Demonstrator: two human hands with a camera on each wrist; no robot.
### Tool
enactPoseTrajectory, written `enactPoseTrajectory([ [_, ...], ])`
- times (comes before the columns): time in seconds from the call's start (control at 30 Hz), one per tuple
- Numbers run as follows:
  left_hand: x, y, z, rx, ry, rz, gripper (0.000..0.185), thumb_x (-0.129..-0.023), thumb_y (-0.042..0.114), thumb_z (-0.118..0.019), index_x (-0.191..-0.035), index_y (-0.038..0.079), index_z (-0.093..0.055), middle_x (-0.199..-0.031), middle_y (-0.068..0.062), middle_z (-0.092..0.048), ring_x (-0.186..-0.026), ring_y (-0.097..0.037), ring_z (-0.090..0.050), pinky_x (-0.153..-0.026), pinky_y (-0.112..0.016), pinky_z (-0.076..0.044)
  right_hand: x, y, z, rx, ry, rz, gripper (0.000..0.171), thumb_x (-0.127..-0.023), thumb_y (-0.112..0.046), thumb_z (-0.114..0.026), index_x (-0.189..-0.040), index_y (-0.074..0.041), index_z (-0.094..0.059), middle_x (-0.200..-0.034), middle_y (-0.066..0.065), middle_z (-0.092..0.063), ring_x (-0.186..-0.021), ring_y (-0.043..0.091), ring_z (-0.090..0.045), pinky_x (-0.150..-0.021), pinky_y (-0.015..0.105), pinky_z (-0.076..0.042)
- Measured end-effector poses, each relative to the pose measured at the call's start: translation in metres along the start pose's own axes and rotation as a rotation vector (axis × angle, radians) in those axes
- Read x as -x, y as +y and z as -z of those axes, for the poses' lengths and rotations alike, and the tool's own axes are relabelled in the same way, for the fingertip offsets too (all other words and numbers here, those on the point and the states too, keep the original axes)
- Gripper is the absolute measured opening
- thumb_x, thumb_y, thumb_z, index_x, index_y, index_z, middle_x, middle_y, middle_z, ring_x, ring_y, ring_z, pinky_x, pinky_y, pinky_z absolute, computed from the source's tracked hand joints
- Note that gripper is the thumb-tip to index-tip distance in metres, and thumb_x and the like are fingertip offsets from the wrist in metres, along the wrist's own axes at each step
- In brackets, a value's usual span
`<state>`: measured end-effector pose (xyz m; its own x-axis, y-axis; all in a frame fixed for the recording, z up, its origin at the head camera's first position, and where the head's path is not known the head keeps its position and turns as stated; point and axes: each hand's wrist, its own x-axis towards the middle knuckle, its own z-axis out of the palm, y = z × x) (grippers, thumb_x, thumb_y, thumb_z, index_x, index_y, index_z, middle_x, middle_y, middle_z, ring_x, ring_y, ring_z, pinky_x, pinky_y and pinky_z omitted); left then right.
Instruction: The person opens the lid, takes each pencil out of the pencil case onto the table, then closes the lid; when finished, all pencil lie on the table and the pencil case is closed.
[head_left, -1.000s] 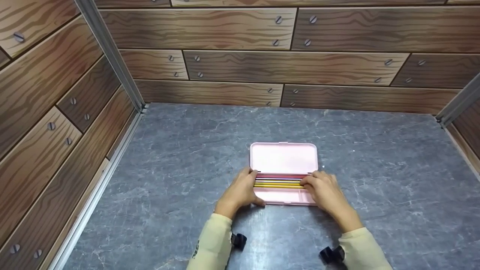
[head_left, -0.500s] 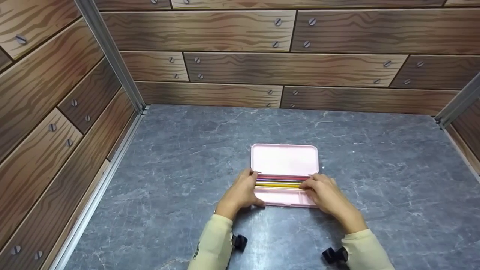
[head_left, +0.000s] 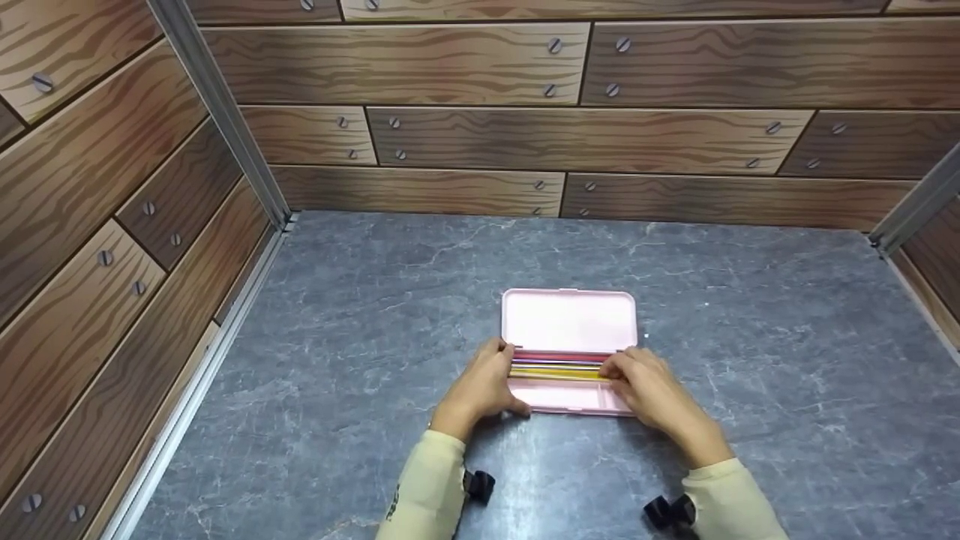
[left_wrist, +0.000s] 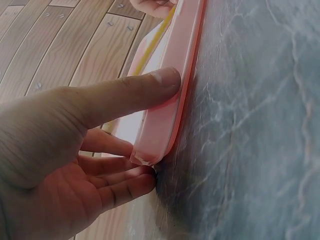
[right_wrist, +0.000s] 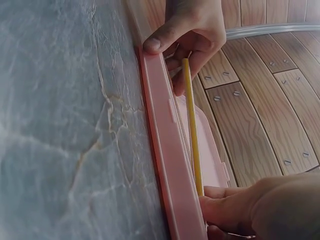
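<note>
From the head view, a pink pencil case (head_left: 568, 352) lies open in the middle of a grey table (head_left: 750, 337). Its lid lies flat behind the tray. In the tray lie pencils (head_left: 559, 366), red and yellow, side by side. The left hand (head_left: 484, 386) is at the left end of the case, with its thumb on the front edge and its fingers curled over the end. The right hand (head_left: 651, 390) is at the right end, with its fingers bent over the pencils. Brown wooden walls (head_left: 480, 112) stand around the table.

From the left wrist view, the left hand (left_wrist: 75, 150) holds the end of the case (left_wrist: 165, 100). The thumb presses flat along the outer side. The other fingers curl round the corner from inside, so the case end is pinched between them.

From the right wrist view, the right hand (right_wrist: 255, 207) pinches one end of a yellow pencil (right_wrist: 191, 125) between thumb and fingers. The pencil is just above the case (right_wrist: 167, 165), running along it. At the far end the left hand (right_wrist: 192, 30) holds the case, and its fingers touch the other tip of the pencil.
</note>
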<state>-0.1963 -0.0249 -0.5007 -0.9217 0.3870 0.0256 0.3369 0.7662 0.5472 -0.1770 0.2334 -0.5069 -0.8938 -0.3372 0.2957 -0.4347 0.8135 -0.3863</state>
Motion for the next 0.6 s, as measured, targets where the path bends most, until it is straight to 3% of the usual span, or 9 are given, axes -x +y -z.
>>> enactPoseTrajectory([
  [0.37, -0.0012, -0.0001, -0.0003, 0.002, -0.011, 0.01, 0.086, -0.051, 0.028, -0.092, -0.124, 0.001, -0.056, -0.119, -0.01, -0.051, -0.107, -0.024, -0.053, -0.099, -0.035, -0.045, 0.0004, -0.0025, -0.0016, 0.021, -0.04, -0.014, 0.015, -0.076, 0.0, -0.071, -0.085, -0.01, -0.064, -0.082, 0.0, -0.058, -0.085, 0.023, -0.055, -0.084, 0.044, -0.044],
  [0.6, -0.0006, -0.0004, 0.0002, -0.005, -0.009, 0.015, 0.085, -0.051, 0.029, -0.092, -0.123, 0.001, -0.057, -0.12, -0.01, -0.051, -0.108, -0.024, -0.053, -0.099, -0.035, -0.045, -0.0003, -0.0029, -0.0014, 0.0, -0.034, 0.018, 0.016, -0.077, 0.001, -0.07, -0.089, -0.009, -0.069, -0.08, 0.0, -0.057, -0.083, 0.02, -0.052, -0.08, 0.041, -0.042],
])
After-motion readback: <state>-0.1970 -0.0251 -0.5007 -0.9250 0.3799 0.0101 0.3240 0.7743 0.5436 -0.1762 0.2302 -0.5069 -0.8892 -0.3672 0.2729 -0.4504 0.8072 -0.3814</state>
